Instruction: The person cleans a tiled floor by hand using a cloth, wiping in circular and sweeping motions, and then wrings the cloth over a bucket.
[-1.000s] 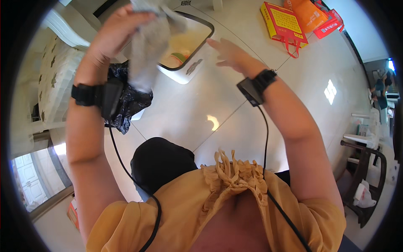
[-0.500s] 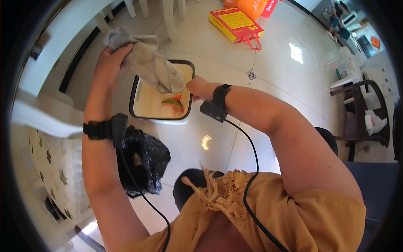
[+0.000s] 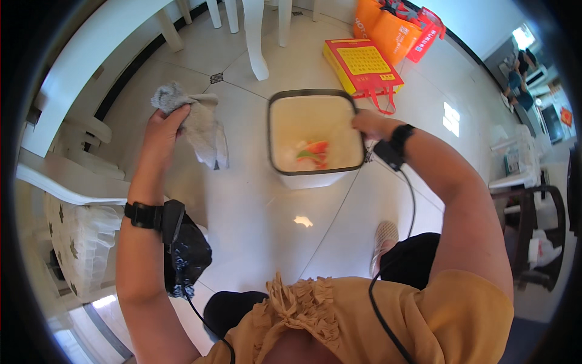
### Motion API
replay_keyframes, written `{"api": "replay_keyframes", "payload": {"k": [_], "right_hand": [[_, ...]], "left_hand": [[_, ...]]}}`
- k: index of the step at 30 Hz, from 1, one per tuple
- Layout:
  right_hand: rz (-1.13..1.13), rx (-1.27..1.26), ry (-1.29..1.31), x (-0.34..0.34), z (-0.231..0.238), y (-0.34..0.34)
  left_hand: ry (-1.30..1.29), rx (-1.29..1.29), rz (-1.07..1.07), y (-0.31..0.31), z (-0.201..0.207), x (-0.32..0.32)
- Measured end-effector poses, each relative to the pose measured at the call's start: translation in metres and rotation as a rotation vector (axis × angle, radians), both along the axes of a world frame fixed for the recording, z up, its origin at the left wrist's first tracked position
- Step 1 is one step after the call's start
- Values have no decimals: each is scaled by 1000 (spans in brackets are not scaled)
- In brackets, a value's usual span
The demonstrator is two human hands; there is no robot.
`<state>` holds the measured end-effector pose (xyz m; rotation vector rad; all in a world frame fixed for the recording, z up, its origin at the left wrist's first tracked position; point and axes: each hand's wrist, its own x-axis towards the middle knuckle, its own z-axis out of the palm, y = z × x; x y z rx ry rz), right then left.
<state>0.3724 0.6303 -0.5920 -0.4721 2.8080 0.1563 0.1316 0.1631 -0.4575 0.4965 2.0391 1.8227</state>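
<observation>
My left hand [image 3: 165,130] is closed on a grey cloth [image 3: 203,126], which droops from the fingers over the floor at the left. To its right, a cream-coloured bin [image 3: 317,180] with a dark rim is held by my right hand [image 3: 370,124], whose fingers grip the right side of the rim. Down inside the bin lie pieces of red and green fruit rind [image 3: 312,153]. A black plastic bag [image 3: 191,252] shows beside my left forearm and is partly hidden by it.
White furniture legs [image 3: 254,42] stand at the far left, with a cushioned chair [image 3: 79,242] nearer. A red and yellow bag [image 3: 364,67] and an orange bag [image 3: 388,33] rest beyond the bin. Dark chair at right [image 3: 555,236]; a person [image 3: 518,76] is far off.
The bin has moved right with my right hand and looks more upright. The cloth no longer hangs over the bin; it now hangs apart from it at the left, still in my left hand.
</observation>
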Motion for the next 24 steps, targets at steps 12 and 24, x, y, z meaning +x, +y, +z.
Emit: {"api": "replay_keyframes", "payload": {"k": [12,24], "right_hand": [[-1632,-764,186,268,-8,343],[-2145,-601,457,321,28,306]], "left_hand": [[-50,-220,-38,178,-42,36],[-309,-445,-91,235,-122,48]]}}
